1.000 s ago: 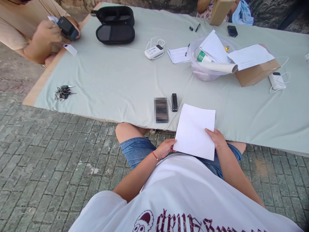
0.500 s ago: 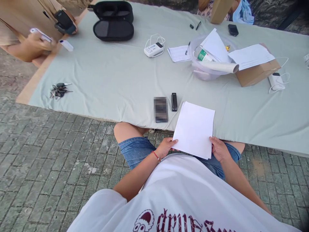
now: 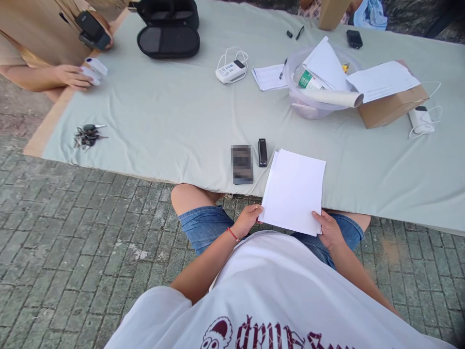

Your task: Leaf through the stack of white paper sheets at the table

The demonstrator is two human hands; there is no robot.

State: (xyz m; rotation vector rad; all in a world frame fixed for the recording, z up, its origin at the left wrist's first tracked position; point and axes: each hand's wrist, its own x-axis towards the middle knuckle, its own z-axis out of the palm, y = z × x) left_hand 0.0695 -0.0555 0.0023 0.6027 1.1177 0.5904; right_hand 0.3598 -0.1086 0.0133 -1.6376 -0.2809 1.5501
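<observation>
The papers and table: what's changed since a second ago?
The right hand has slid down the right edge of the paper sheets, near their lower corner, and the sheets have shifted slightly away from the body. At left, a co-worker's hand has lowered a white object beside another white one on the table. The left hand kept its hold; the stapler and keys stayed.

The paper is plain white; the cloth is pale grey-green; the stapler is black; the denim shorts are blue; the white shirt bears maroon lettering; the paving shows a grey-green brick pattern.
</observation>
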